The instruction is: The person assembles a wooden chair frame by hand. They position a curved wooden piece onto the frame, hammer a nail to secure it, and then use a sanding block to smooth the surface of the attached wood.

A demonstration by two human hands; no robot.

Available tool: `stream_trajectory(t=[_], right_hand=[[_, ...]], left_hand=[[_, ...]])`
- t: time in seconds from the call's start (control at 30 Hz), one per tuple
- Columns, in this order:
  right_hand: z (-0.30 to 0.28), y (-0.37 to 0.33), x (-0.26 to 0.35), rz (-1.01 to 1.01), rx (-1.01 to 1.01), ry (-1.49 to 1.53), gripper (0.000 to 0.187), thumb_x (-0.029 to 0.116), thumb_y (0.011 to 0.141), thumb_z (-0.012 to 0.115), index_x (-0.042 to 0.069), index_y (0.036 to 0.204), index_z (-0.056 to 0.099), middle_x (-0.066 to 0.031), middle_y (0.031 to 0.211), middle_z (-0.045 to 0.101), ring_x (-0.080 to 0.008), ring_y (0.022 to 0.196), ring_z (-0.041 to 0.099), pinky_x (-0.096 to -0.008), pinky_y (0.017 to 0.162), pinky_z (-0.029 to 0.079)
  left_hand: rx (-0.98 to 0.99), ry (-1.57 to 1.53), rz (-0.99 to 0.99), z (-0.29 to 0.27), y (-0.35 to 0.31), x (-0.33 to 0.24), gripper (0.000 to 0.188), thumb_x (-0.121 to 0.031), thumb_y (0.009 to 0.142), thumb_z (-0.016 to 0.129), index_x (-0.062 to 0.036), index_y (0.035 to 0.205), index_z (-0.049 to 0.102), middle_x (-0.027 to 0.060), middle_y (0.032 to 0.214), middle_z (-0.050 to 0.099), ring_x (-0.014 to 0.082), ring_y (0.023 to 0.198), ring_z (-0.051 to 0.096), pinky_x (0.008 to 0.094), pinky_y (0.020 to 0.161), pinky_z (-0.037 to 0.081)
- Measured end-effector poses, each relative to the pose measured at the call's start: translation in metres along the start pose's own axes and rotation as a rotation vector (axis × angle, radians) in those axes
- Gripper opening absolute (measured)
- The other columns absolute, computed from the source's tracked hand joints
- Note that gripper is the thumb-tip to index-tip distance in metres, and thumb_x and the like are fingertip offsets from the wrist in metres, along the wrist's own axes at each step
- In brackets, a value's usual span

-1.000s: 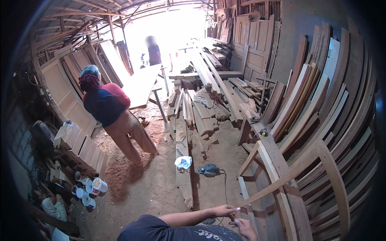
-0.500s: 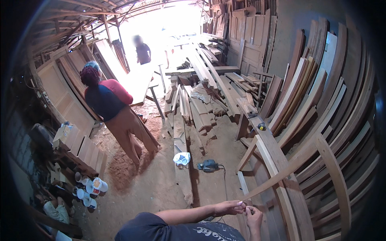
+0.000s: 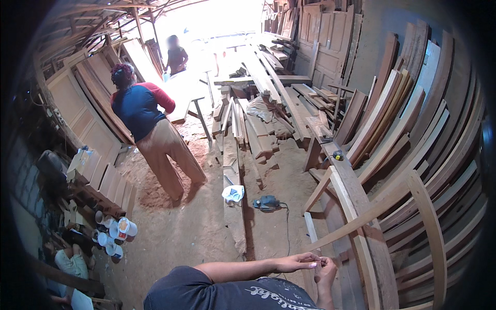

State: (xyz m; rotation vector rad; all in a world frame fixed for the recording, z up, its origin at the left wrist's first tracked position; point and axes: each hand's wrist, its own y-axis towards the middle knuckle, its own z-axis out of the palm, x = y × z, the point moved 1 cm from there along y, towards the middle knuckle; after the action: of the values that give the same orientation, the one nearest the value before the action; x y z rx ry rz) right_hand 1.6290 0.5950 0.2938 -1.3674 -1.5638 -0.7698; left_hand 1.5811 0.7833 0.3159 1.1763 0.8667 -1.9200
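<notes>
At the lower right, my left hand (image 3: 297,262) and my right hand (image 3: 325,272) meet, fingertips together. My left fingers stretch toward the right hand, with the thumb against its fingertips. The right fingers are curled in a pinch. Whatever is between them is too small to make out. Just beyond my hands is the end of a pale wooden frame (image 3: 380,211), its rail slanting up to a curved upright. Whether my left hand touches that rail, I cannot tell. Beneath the frame runs a long wooden bench (image 3: 356,195) with a tape measure (image 3: 338,155) on it.
A power tool (image 3: 267,203) with a cord lies on the sandy floor beside a plank bearing a white plastic bag (image 3: 233,193). Boards (image 3: 431,113) lean along the right wall. Buckets (image 3: 124,227) stand at left. One person (image 3: 147,116) stands near a bright panel, another farther back.
My left fingers have straightened somewhat; both hands stay together at nearly the same place. The near person has straightened up, and the far person has moved slightly left.
</notes>
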Motion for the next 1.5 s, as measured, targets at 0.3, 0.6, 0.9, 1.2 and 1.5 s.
stream_trajectory(t=[0.3,0.6,0.9,1.2,1.5], right_hand=[[-0.002,0.009,-0.016,-0.121,0.044,-0.069,0.024,0.021,0.084,0.079,-0.001,0.086,0.069,-0.0057,0.071,0.069,-0.0095,0.062,0.061,-0.0275,0.058,0.049],[-0.003,0.006,-0.005,-0.06,0.047,0.197,0.018,0.014,0.093,0.076,-0.002,0.086,0.072,-0.0051,0.075,0.07,-0.0089,0.068,0.063,-0.0243,0.062,0.05],[-0.017,-0.003,0.006,0.098,0.236,0.302,0.012,0.005,0.087,0.08,-0.002,0.096,0.076,-0.0048,0.082,0.073,-0.009,0.072,0.065,-0.0232,0.067,0.053],[-0.023,0.002,0.014,-0.009,0.187,0.401,0.011,0.002,0.089,0.075,-0.005,0.097,0.076,-0.0074,0.087,0.075,-0.011,0.074,0.067,-0.0251,0.069,0.055],[-0.037,0.0,0.033,0.055,0.163,0.452,0.012,0.006,0.088,0.078,-0.003,0.095,0.075,-0.0066,0.086,0.074,-0.0119,0.077,0.067,-0.0259,0.072,0.054]], left_hand=[[-0.069,0.047,-0.021,-0.01,-0.006,-0.019,0.062,-0.052,0.103,0.058,-0.0035,0.142,0.053,0.0081,0.136,0.058,0.0161,0.133,0.048,0.036,0.116,0.034],[-0.111,0.013,-0.011,-0.015,-0.004,-0.021,0.06,-0.051,0.103,0.057,-0.005,0.141,0.052,0.0141,0.14,0.056,0.0237,0.137,0.047,0.0418,0.118,0.033],[-0.128,-0.024,-0.05,-0.013,-0.013,-0.029,0.063,-0.052,0.103,0.055,-0.0027,0.142,0.051,0.0165,0.138,0.058,0.025,0.137,0.05,0.0425,0.119,0.033],[-0.047,-0.077,0.02,-0.012,-0.011,-0.032,0.064,-0.055,0.105,0.049,-0.0029,0.143,0.049,0.0164,0.143,0.055,0.0256,0.141,0.047,0.047,0.121,0.029],[0.015,-0.289,0.091,-0.01,0.0,-0.025,0.063,-0.052,0.108,0.043,-0.0018,0.146,0.045,0.0152,0.146,0.052,0.0253,0.142,0.045,0.0443,0.12,0.03]])
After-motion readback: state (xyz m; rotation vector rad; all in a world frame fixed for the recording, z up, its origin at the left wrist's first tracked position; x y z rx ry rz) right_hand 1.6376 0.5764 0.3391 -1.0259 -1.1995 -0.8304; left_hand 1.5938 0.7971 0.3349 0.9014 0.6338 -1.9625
